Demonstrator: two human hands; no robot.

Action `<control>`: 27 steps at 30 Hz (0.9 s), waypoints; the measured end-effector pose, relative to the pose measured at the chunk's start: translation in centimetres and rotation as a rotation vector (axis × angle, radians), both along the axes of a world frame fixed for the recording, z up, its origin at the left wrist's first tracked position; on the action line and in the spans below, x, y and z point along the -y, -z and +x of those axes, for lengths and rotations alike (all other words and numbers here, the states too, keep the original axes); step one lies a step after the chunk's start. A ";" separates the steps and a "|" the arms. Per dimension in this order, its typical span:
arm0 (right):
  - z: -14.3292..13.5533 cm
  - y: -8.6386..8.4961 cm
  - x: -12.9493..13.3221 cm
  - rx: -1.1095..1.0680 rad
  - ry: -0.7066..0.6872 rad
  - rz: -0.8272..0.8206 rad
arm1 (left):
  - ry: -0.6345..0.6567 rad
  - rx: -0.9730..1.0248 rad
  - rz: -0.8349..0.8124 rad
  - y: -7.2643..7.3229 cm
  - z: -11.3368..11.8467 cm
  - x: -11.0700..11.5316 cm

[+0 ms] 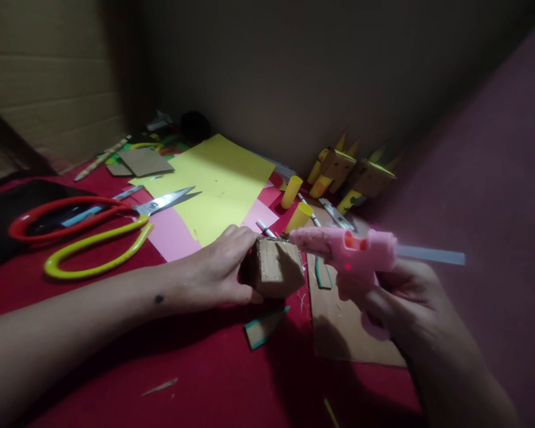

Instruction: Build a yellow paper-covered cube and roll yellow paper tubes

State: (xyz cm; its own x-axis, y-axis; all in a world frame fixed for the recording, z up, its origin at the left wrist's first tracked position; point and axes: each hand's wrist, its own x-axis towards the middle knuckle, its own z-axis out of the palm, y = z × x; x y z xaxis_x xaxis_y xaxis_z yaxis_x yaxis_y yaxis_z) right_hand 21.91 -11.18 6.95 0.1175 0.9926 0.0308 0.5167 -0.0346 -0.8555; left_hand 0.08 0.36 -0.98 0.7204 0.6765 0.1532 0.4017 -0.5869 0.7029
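Observation:
My left hand is closed around the left side of a small cardboard box, its fingers partly behind the box. In my right hand is a pink hot glue gun, gripped by its handle. A red light glows on its side, and a pale glue stick juts from its rear. The gun's nozzle is at the top edge of the box; whether it touches I cannot tell. Below the box lies a pointed cardboard piece with green edges. Another green-edged piece is behind the gun.
Large scissors with one red and one yellow handle lie at the left. Yellow paper and pink paper spread behind my hands. Two yellow tubes stand near decorated cardboard figures. A cardboard sheet lies at the right.

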 end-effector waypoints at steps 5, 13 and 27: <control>-0.8 -0.4 0.3 -0.043 0.138 -0.105 | -0.018 -0.008 0.003 0.1 0.1 0.0; -0.4 0.1 -0.2 -0.043 0.090 -0.125 | -0.013 0.031 0.039 0.4 0.2 0.0; -0.2 0.5 -0.6 -0.036 0.030 -0.108 | -0.017 -0.010 0.018 0.5 0.1 -0.1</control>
